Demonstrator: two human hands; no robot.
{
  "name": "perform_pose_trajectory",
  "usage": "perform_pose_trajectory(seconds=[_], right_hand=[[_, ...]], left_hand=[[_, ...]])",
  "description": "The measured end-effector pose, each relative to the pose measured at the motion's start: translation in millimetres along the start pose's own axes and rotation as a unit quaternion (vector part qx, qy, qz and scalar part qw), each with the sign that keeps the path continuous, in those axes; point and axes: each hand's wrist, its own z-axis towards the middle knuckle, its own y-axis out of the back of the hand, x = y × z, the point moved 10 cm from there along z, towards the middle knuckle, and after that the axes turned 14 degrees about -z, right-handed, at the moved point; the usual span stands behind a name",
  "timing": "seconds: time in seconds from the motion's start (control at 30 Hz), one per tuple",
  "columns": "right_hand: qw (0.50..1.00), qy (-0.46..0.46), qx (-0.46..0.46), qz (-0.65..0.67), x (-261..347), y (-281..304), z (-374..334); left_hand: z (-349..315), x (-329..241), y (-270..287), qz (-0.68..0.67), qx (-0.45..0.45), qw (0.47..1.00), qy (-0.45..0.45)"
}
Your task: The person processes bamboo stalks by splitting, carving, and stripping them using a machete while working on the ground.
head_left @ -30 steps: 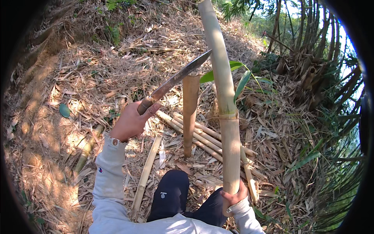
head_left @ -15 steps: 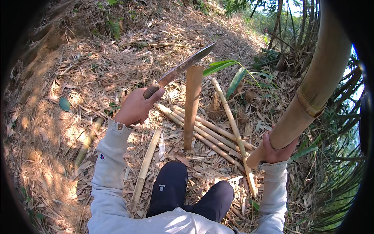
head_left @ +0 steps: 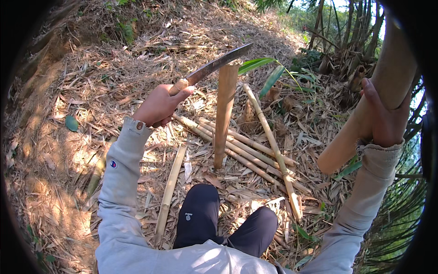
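Note:
My left hand (head_left: 157, 104) is closed round the wooden handle of a machete (head_left: 220, 62). Its blade points up and to the right, and its front part passes just above the top of an upright wooden post (head_left: 224, 114). Whether the blade touches the post I cannot tell. On the right, my right hand (head_left: 388, 116) is wrapped round a thick bamboo pole (head_left: 344, 144). The pole is tilted, its lower end off the ground and its upper end running out of view at the top right.
Several thin bamboo poles (head_left: 255, 157) lie beyond my knees, one crossing the others. A split bamboo strip (head_left: 169, 196) lies left of my knees, and a greenish bamboo piece (head_left: 98, 171) farther left. Dry leaves cover the ground. Bamboo stems (head_left: 353, 23) stand at the back right.
My right hand has moved up and to the right, gripping higher on the thick bamboo pole. The pole's lower end has shifted up and right. The machete has tilted slightly flatter.

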Motion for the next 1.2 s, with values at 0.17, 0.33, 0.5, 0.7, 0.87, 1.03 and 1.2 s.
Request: perform_pose_trajectory(seconds=[0.17,0.33,0.5,0.7,0.87,1.03,1.2], right_hand=[[0.953,0.078,0.271,-0.11,-20.9,-73.2,-56.6],[0.834,0.055,0.51,-0.202,-48.3,-117.0,-112.3],[0.887,0.022,0.454,-0.079,-47.7,-111.2,-138.4],[0.959,-0.049,0.279,0.019,-55.2,-81.9,-97.9],[0.979,-0.044,0.197,0.034,-79.2,-91.7,-78.4],[0.869,-0.038,0.461,-0.173,-114.4,-161.6,-154.1],[0.846,-0.068,0.487,-0.204,-142.4,-154.2,-217.8]], left_hand=[[2.3,6.4,-5.8,0.006,0.024,1.0,0.001],[-2.0,27.2,-6.6,0.031,0.039,0.999,0.015],[2.9,38.3,-5.9,0.026,0.013,1.0,-0.003],[3.3,49.8,-10.1,0.037,0.01,0.999,0.03],[0.7,52.1,-19.9,-0.018,0.013,1.0,0.009],[1.7,71.7,-20.5,-0.031,-0.01,0.999,0.008],[13.5,113.3,-28.0,-0.006,-0.022,1.0,0.012]])
